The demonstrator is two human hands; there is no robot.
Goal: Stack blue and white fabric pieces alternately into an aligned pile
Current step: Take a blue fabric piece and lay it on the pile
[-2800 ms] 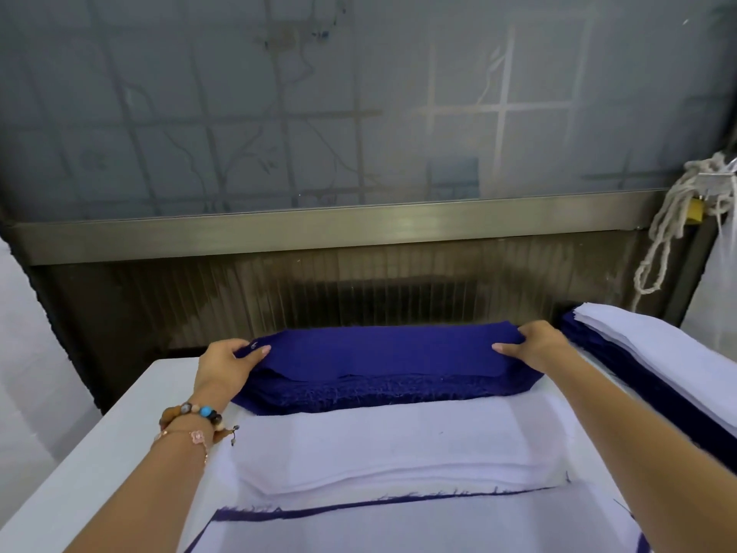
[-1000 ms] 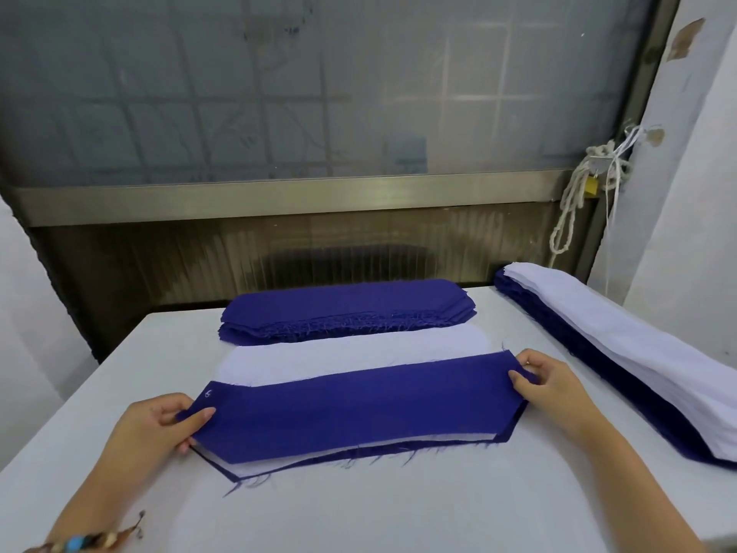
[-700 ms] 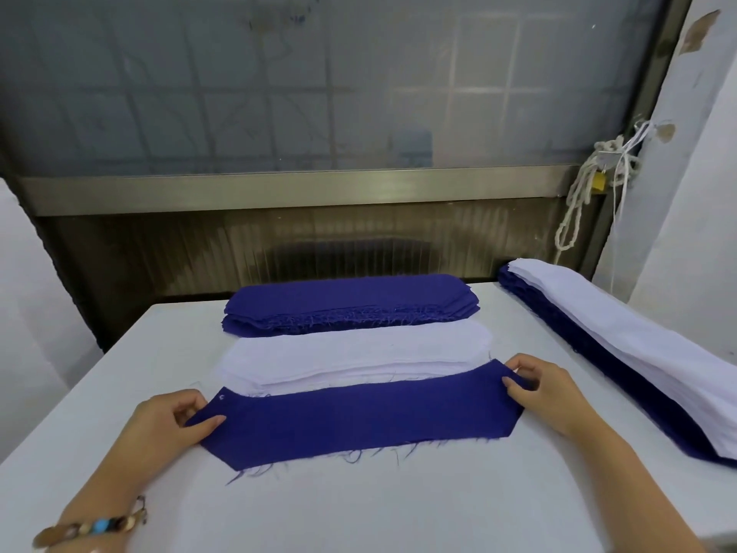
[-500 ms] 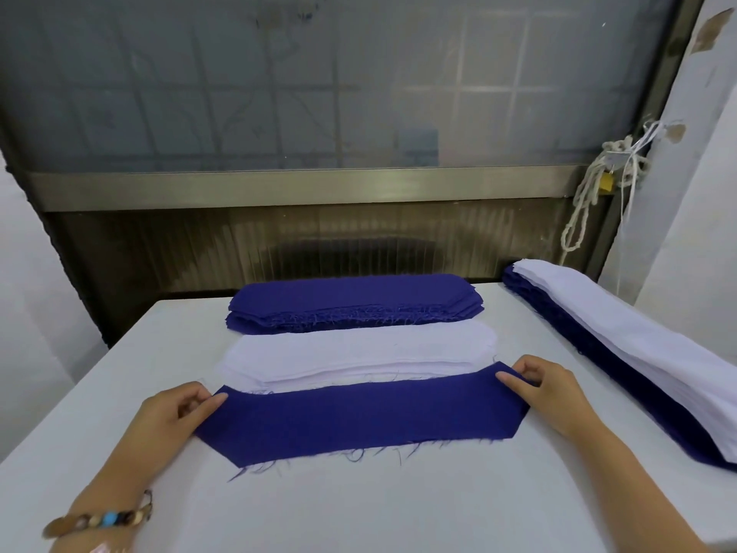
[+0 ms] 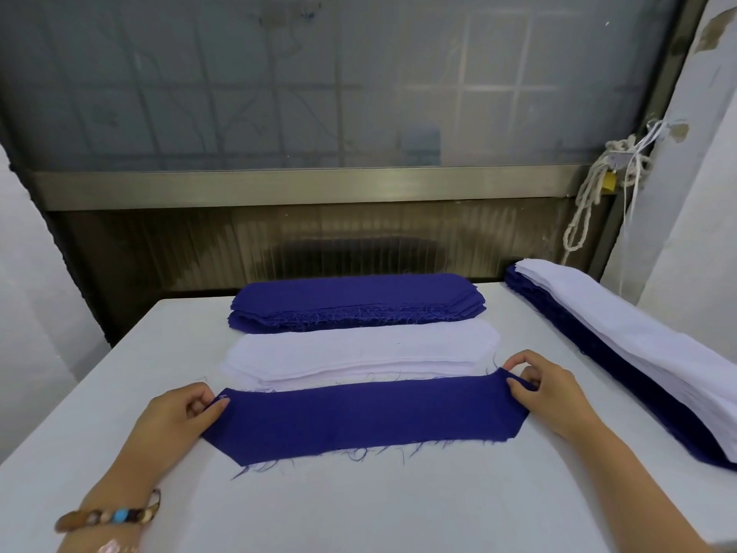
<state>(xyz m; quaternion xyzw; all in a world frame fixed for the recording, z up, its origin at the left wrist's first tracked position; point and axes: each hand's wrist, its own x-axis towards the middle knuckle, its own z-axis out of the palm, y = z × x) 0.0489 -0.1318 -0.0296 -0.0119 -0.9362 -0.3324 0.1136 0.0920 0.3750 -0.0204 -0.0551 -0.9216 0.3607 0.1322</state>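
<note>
A long blue fabric piece lies flat on the white table, with frayed threads along its near edge. My left hand pinches its left end and my right hand pinches its right end. Just behind it lies a stack of white pieces. Behind that, at the table's far edge, sits a stack of blue pieces.
A long pile with white pieces on top of blue ones runs along the table's right side. A metal-framed window panel stands behind the table. A knotted rope hangs at the right. A beaded bracelet circles my left wrist.
Both hands lifted a blue piece from the far stack, carried it toward me and laid it over the white and blue pieces on the near table. In the last second it barely shifts.
</note>
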